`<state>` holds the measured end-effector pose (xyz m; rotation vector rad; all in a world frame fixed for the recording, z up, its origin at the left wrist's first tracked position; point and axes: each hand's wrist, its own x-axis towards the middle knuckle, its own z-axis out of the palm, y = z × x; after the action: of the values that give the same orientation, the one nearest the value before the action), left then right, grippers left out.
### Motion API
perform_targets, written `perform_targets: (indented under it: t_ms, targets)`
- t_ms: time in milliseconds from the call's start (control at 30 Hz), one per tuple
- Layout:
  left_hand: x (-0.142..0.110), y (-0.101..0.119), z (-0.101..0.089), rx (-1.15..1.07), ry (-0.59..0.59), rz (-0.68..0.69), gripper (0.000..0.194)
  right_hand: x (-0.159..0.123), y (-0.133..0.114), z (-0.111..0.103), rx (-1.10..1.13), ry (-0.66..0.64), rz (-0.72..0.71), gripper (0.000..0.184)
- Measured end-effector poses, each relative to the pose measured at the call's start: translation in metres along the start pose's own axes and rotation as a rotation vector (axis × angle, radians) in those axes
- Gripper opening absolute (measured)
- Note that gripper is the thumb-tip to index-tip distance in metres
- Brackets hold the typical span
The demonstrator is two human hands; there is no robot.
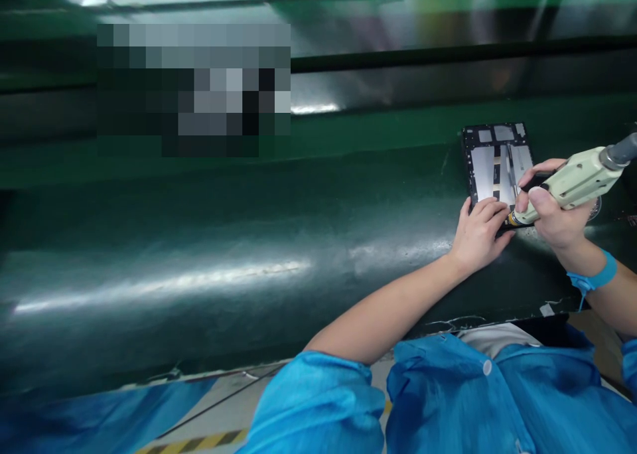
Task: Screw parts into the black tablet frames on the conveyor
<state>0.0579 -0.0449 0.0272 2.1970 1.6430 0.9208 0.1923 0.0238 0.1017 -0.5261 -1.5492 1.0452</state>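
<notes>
An opened tablet-like device (482, 168), with a black frame and silver panels inside, lies on the green work surface at the right. My right hand (557, 215) is wrapped round a pale green electric screwdriver (580, 178), which slants down to the left. Its tip meets the near edge of the device, close to my left fingers. A dark slim object shows between my right fingers, too covered to name. My left hand (480, 231) rests on the near left corner of the device, palm down with fingers stretched out over its edge. The exact screw spot is hidden.
The green work surface (199, 222) runs wide to the left, with a raised ledge (398, 85) along the back. A pixelated patch covers the upper left. A round clear dish edge (596, 208) peeks out behind my right hand.
</notes>
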Motion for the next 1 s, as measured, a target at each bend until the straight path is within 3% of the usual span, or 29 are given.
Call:
perform_targets:
  t_ms: [567, 700, 800, 1000]
  targets:
    - [0.002, 0.004, -0.002, 0.072, -0.058, -0.008, 0.021, -0.010, 0.004, -0.002, -0.012, 0.017, 0.072, 0.027]
    - [0.008, -0.003, -0.006, 0.114, -0.066, -0.025, 0.025, 0.003, -0.012, -0.012, 0.027, 0.144, -0.018, 0.019]
    - [0.037, -0.025, -0.014, 0.169, -0.070, -0.082, 0.028, 0.014, -0.020, -0.025, 0.027, 0.295, -0.103, 0.019]
    - [0.137, -0.093, -0.032, 0.236, -0.039, -0.228, 0.030, 0.018, -0.005, -0.044, -0.153, 0.408, -0.087, 0.013]
